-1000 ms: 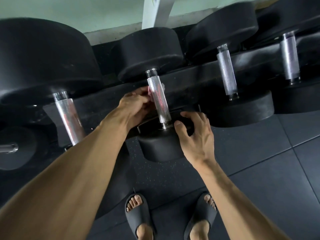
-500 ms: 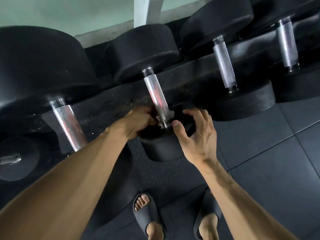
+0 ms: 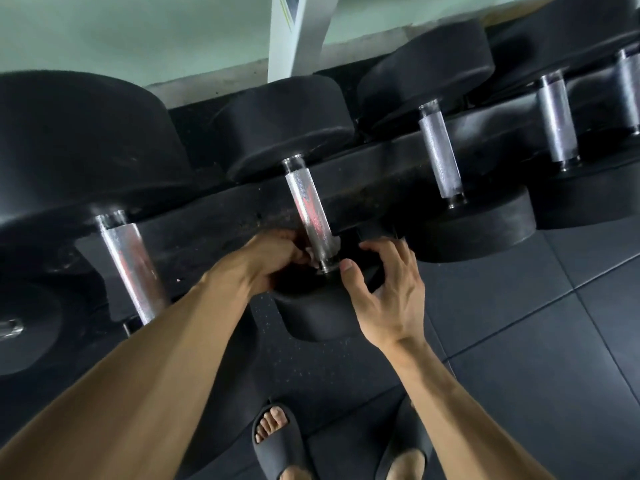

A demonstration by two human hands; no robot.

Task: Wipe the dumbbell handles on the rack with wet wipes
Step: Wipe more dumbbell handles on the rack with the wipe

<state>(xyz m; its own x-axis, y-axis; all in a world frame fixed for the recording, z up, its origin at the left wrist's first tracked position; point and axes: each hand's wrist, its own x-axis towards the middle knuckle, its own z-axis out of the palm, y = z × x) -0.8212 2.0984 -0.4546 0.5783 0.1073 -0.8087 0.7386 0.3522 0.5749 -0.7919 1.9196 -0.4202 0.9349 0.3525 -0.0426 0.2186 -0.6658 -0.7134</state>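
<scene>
The handle being wiped was seen at the centre of the frame, its long axis running from upper left to lower right, between a rear weight head higher up and a front head lower down. The left hand was pressed against the handle's lower end from the left, its fingers curled around a scrap of white wet wipe, only a sliver of which could be made out. The right hand was held just right of that same end, fingers loosely curved and grasping nothing, thumb tip near the collar. The left hand was therefore the nearer one. The next handle along the rack lay to the upper right, roughly parallel, well apart from both hands.
</scene>
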